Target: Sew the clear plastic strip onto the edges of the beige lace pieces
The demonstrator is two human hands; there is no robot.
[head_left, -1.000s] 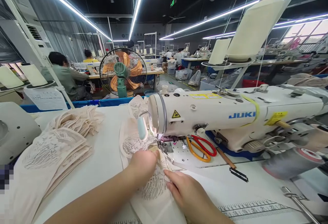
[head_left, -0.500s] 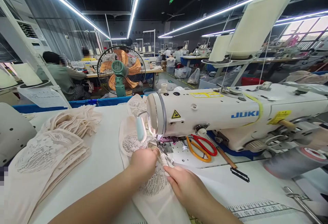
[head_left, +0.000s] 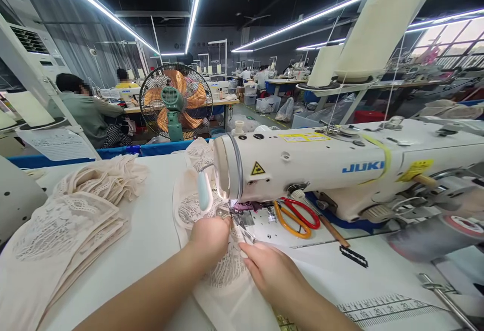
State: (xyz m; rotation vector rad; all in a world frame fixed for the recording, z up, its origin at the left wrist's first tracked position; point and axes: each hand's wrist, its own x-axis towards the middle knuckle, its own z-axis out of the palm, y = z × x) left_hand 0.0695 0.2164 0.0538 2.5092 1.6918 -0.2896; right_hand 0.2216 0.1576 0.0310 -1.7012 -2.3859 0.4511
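A cream lace garment piece point(head_left: 229, 270) lies under the needle area of a white sewing machine point(head_left: 272, 164). Close to the presser foot, my left hand point(head_left: 209, 240) is closed on the fabric, fingertips beside the metal guide. My right hand point(head_left: 268, 268) pinches the garment's edge a little nearer to me, thumb and finger together. Part of the piece runs past the machine head toward the back. The pale blue lever pad point(head_left: 204, 191) hangs just above my left hand. The needle itself is hard to make out.
Stacked lace pieces point(head_left: 68, 240) lie at left. Right of the needle plate are scissors with orange and red handles point(head_left: 297, 218), a wooden-handled tool point(head_left: 333, 230) and a black blade point(head_left: 353, 257). A fan point(head_left: 176, 101) stands behind; a co-worker point(head_left: 83, 111) sits at back left.
The view has shifted slightly. Both hands keep their grip on the lace fabric near the presser foot, with hardly any movement against the machine.
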